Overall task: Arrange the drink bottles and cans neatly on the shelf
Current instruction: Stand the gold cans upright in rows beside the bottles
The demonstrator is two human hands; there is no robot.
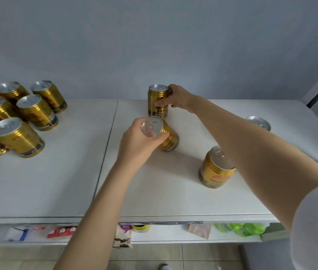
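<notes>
On the white shelf point(60, 182), a loose gold can point(215, 168) stands nearest. Beyond it, the left hand point(138, 145) clasps a tilted can point(162, 134). Farther back, the right hand point(177, 97) grips an upright can point(157, 100) near the wall.

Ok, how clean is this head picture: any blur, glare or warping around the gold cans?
Head view: the wide lens bends the white shelf top and leans the gold cans at the left outward; the gold can in the left hand is motion-blurred at its silver lid; the right hand's can stays readable; soft shadows, mild sheen on the lids.
</notes>
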